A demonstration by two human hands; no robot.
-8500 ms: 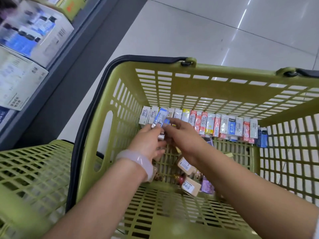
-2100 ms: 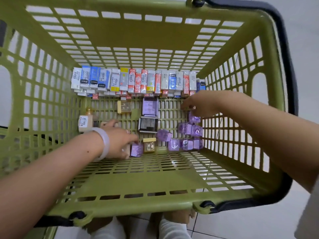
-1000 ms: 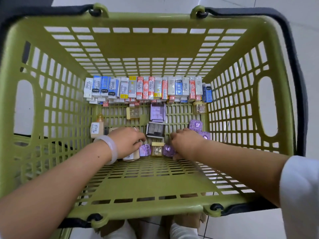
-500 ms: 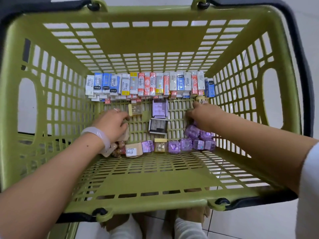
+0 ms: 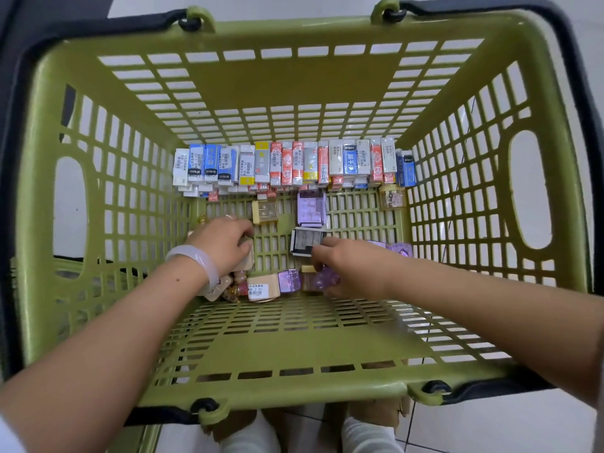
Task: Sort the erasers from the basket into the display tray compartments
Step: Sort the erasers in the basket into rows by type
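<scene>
Reaching down into the green basket (image 5: 327,76), both hands are low on its slatted floor, and a good deal is covered by them. Left hand (image 5: 225,245), pale bangle (image 5: 199,264) on the wrist, has its fingers curled over a beige box (image 5: 247,259) — only a sliver of that box shows past the knuckles, so what it is stays unclear. Under the wrist, small brownish bits (image 5: 233,289) peek out, too blurred to name. Right hand (image 5: 351,273) comes in from the other side, fingers bent down onto a clear purple cube (image 5: 322,281); the grip looks like a pinch on it, though the fingertips themselves are tucked out of sight. More purple pieces (image 5: 398,249) poke out behind that forearm, mostly hidden. Between the hands: a labelled beige box (image 5: 263,288) touching another purple cube (image 5: 289,280). Just beyond the right fingers lies a dark flat pack (image 5: 307,241), with a lilac pack (image 5: 311,209) beyond it and a small yellowish case (image 5: 264,211) off to the left. Along the far wall stands the row of erasers (image 5: 294,165), upright and packed side by side in blue, white, red and yellow sleeves; print unreadable, and a lower layer beneath them only partly shows. A clear case (image 5: 392,198) sits at the row's right end. Black handles (image 5: 572,60) run off frame; socked feet (image 5: 248,436) show below the rim.
</scene>
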